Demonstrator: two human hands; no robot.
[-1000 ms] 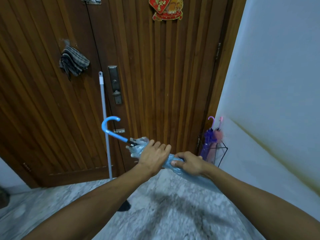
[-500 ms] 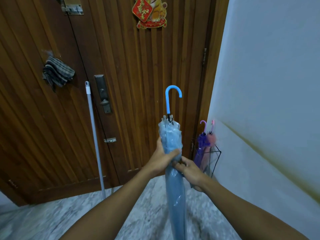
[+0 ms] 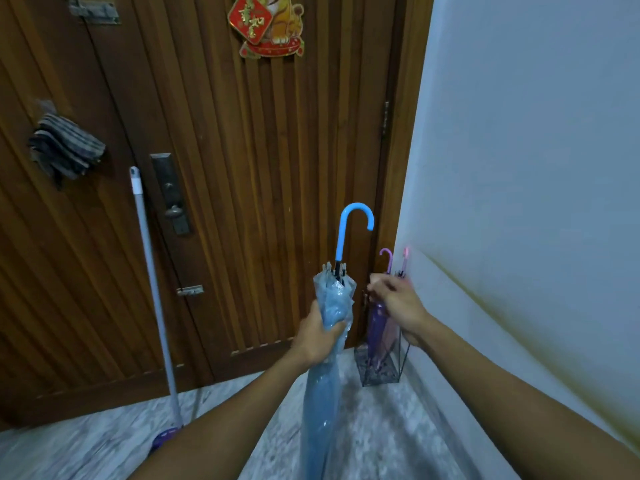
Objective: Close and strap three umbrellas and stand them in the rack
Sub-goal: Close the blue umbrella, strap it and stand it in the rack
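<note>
Inside wire rack (image 3: 381,374) stand purple umbrella (image 3: 375,323) and pink umbrella (image 3: 393,332).

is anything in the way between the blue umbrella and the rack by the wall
The rack already holds the purple umbrella and the pink umbrella, and the right hand is in front of their tops. The left hand grips the blue umbrella; the floor between looks clear.

Blue umbrella (image 3: 330,306), purple umbrella (image 3: 377,320) (grey striped cloth (image 3: 65,147)).

Blue umbrella (image 3: 329,341) upright in left hand (image 3: 317,336) — rack (image 3: 381,368) just beside
</note>
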